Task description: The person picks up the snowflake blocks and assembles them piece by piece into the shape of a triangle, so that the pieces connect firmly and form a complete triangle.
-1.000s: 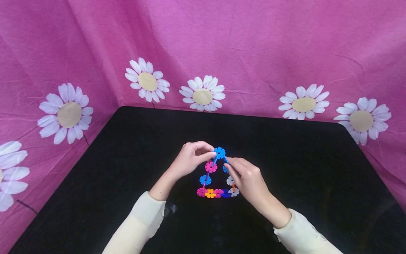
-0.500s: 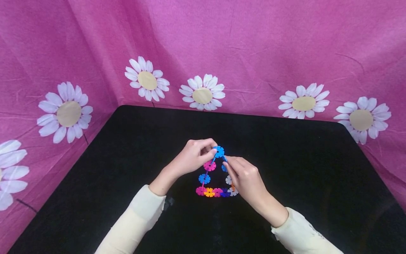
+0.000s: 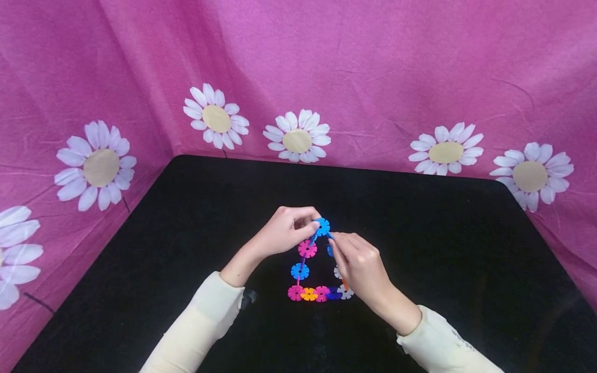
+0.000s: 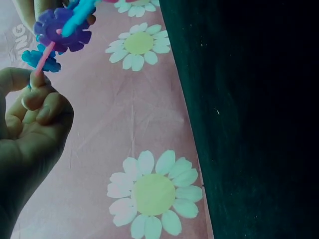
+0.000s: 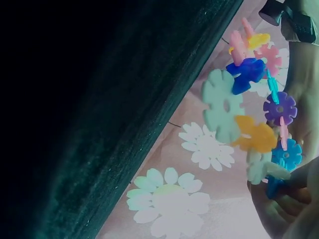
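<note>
Interlocking plastic snowflake discs form a triangular loop, held up between both hands in the head view. My left hand [image 3: 284,230] pinches the blue disc [image 3: 322,226] at its top between thumb and fingers. On the loop's right side, my right hand [image 3: 364,261] pinches a blue piece just below that and covers part of this side. A pink disc [image 3: 307,249] and another blue disc [image 3: 300,271] run down the left side. Along the bottom are pink, orange [image 3: 309,294], dark blue and white [image 3: 345,292] discs. The right wrist view shows a white disc [image 5: 219,107] closest.
A black table [image 3: 224,202] lies beneath the hands. Behind and to the left hangs a pink cloth [image 3: 364,67] printed with white daisies. A small dark object [image 3: 249,298] shows beside the left cuff.
The bottom row of the loop has swung lower in the head view, toward the person, and the top disc has dipped slightly. Both hands keep their pinch and barely move.
</note>
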`<state>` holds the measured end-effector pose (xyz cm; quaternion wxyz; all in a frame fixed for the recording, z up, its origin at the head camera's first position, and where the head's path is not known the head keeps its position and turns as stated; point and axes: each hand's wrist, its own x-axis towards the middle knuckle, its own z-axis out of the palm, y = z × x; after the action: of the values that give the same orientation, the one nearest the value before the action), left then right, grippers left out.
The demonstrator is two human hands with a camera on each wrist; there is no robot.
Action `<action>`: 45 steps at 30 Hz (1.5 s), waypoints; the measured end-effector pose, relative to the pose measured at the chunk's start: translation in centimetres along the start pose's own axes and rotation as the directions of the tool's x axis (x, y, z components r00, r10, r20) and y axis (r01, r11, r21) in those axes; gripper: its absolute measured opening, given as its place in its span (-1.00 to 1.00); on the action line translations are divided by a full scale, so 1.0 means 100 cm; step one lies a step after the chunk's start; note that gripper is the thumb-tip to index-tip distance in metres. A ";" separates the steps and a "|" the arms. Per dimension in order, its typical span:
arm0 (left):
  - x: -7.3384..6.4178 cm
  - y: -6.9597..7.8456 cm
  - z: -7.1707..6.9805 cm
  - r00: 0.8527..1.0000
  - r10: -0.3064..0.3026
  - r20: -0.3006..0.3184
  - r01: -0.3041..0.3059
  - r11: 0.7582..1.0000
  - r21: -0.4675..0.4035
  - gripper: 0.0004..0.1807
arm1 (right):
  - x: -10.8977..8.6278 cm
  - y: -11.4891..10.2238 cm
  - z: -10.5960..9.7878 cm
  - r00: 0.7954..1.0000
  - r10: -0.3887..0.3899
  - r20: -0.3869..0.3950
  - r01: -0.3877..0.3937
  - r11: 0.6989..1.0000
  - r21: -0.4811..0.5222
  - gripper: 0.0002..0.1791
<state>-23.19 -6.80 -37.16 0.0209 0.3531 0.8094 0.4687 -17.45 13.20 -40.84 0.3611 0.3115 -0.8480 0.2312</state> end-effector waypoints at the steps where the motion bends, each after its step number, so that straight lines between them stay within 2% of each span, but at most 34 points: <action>1: 0.000 0.000 0.001 1.000 0.001 -0.008 -0.001 1.000 -0.004 -0.89 | 0.000 0.000 0.000 1.000 0.000 -0.005 0.000 1.000 -0.004 -0.74; 8: -0.001 0.003 0.007 0.998 -0.009 -0.055 0.007 1.000 -0.021 -0.90 | 0.001 -0.002 0.000 0.998 -0.010 -0.056 0.008 1.000 -0.022 -0.71; 16: 0.000 0.009 0.006 0.999 0.017 -0.044 -0.017 1.000 -0.018 -0.90 | -0.001 -0.002 0.000 0.994 -0.041 -0.100 0.038 0.999 -0.031 -0.66; 18: 0.000 0.009 0.007 0.999 0.019 -0.048 -0.020 1.000 -0.018 -0.90 | -0.001 -0.002 0.000 0.993 -0.045 -0.111 0.042 0.999 -0.025 -0.68; 22: -0.001 0.007 0.011 0.998 0.015 -0.065 -0.017 0.999 -0.038 -0.90 | -0.001 -0.001 0.000 0.989 -0.051 -0.136 0.050 0.999 -0.011 -0.85; 27: -0.001 0.007 0.014 0.995 0.013 -0.094 -0.020 0.997 -0.072 -0.89 | -0.001 -0.001 0.000 0.984 -0.058 -0.170 0.055 0.998 -0.024 -0.59; 31: -0.001 0.008 0.015 0.996 0.008 -0.093 -0.017 0.995 -0.094 -0.88 | 0.000 -0.002 0.000 0.978 -0.063 -0.197 0.057 0.998 -0.035 -0.56; 41: 0.001 0.010 0.015 0.997 0.017 -0.071 -0.024 0.994 -0.105 -0.87 | -0.001 -0.004 0.000 0.975 -0.079 -0.208 0.068 0.996 -0.061 -0.57; 45: 0.001 0.010 0.014 0.999 -0.005 -0.050 -0.003 0.989 -0.148 -0.86 | -0.001 -0.005 -0.001 0.971 -0.085 -0.221 0.074 0.996 -0.059 -0.60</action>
<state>-22.16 -5.37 -37.16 0.0270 0.3382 0.7729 0.5362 -17.05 12.97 -40.75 0.4710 0.3083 -0.7942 0.2289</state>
